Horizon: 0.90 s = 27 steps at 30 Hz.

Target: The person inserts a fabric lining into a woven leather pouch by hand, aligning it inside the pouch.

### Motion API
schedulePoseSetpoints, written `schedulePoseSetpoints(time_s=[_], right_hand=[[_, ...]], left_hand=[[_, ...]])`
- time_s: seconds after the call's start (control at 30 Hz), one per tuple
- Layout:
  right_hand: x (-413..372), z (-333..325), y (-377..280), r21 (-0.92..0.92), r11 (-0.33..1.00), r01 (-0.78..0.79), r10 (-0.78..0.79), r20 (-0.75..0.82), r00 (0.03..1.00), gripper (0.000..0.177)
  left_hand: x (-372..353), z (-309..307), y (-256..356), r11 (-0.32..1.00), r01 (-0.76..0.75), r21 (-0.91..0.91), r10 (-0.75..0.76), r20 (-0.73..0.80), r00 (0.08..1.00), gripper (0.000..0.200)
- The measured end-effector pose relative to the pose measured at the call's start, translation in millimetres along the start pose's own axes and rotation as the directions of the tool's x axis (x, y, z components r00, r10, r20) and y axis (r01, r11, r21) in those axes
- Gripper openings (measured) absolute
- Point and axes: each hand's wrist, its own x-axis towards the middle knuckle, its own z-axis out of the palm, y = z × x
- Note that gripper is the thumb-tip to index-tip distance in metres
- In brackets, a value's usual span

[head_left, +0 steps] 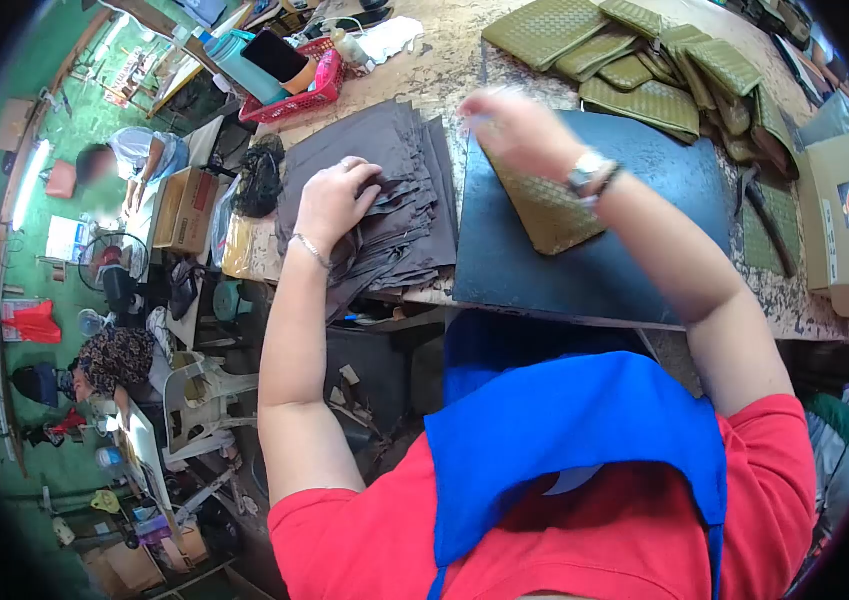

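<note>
My left hand (337, 203) rests with bent, slightly parted fingers on a stack of dark grey-brown fabric pieces (344, 145), whose near edges are rumpled. My right hand (526, 132), smeared by motion, is over the upper part of an olive woven-pattern pouch (549, 210). Whether its fingers hold anything cannot be made out. The pouch lies at a slant on a dark flat board (664, 230), its upper part hidden by the hand and forearm. A watch (589, 172) and a dark band are on the right wrist.
Several olive woven pieces (644, 100) are piled behind the board. A hammer (769, 220) and a cardboard box (837, 225) lie to the right. At the back left stands a red basket (316, 100) with a phone and bottles. Two people sit at tables on the left.
</note>
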Motion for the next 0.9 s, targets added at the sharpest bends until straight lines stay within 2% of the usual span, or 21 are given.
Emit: schedulePoseSetpoints(time_s=[0.03, 0.07, 0.1, 0.13, 0.17, 0.27, 0.37, 0.4, 0.43, 0.5, 0.6, 0.67, 0.7, 0.73, 0.83, 0.9], right_hand=[[1, 11, -22, -0.038, 0.993, 0.115, -0.106, 0.179, 0.978, 0.027], [1, 26, -34, -0.042, 0.987, 0.158, -0.136, 0.325, 0.936, 0.032], [-1, 59, -27, -0.072, 0.921, 0.384, -0.354, 0.264, 0.897, 0.037], [-2, 79, -28, -0.092, 0.901, 0.425, -0.386, 0.281, 0.879, 0.041], [-6, 93, -32, -0.085, 0.923, 0.376, -0.333, 0.318, 0.888, 0.051], [-20, 118, -38, -0.203, 0.923, 0.327, -0.246, 0.339, 0.908, 0.064], [-27, 124, -35, -0.209, 0.935, 0.286, -0.209, 0.326, 0.922, 0.067], [-27, 129, -30, -0.213, 0.925, 0.315, -0.242, 0.308, 0.92, 0.069], [-28, 128, -31, -0.221, 0.933, 0.286, -0.199, 0.345, 0.917, 0.069], [-29, 120, -38, -0.24, 0.944, 0.228, -0.113, 0.413, 0.904, 0.068], [-23, 108, -48, -0.235, 0.951, 0.2, -0.094, 0.397, 0.913, 0.062], [-13, 110, -46, -0.153, 0.975, 0.164, -0.132, 0.201, 0.971, 0.061], [-8, 111, -44, -0.106, 0.983, 0.153, -0.142, 0.102, 0.985, 0.062], [-3, 111, -44, -0.121, 0.971, 0.207, -0.209, -0.007, 0.978, 0.071], [13, 114, -41, -0.166, 0.956, 0.243, -0.263, -0.107, 0.959, 0.072], [25, 115, -36, -0.195, 0.956, 0.218, -0.234, -0.067, 0.97, 0.075]], left_hand=[[2, 6, -4, 1.0, -0.008, 0.019, 0.008, 0.011, 1.0, 0.019], [3, 10, -6, 0.999, -0.017, 0.037, 0.016, 0.023, 1.0, 0.017], [5, 12, -7, 0.999, 0.017, 0.029, -0.017, -0.013, 1.0, 0.016], [7, 13, -8, 0.998, 0.053, 0.021, -0.052, -0.049, 0.997, 0.016], [7, 14, -10, 0.996, 0.09, 0.01, -0.089, -0.083, 0.993, 0.016], [7, 18, -21, 0.967, 0.256, -0.004, -0.252, -0.205, 0.946, 0.019], [4, 18, -36, 0.891, 0.44, -0.116, -0.454, -0.298, 0.84, 0.022], [3, 17, -41, 0.872, 0.474, -0.126, -0.487, -0.331, 0.808, 0.022], [3, 17, -46, 0.849, 0.494, -0.188, -0.526, -0.384, 0.759, 0.023], [0, 22, -82, 0.869, 0.417, -0.266, -0.491, -0.574, 0.656, 0.023], [-1, 6, -76, 0.855, 0.463, -0.234, -0.517, -0.461, 0.722, 0.023], [0, 6, -65, 0.89, 0.419, -0.18, -0.456, -0.4, 0.795, 0.023], [0, 8, -58, 0.884, 0.451, -0.122, -0.462, -0.373, 0.805, 0.023], [0, 9, -50, 0.882, 0.46, -0.104, -0.467, -0.337, 0.818, 0.023], [2, 13, -27, 0.904, 0.425, -0.033, -0.418, -0.269, 0.868, 0.022], [3, 16, -23, 0.93, 0.368, -0.001, -0.357, -0.251, 0.9, 0.021]])
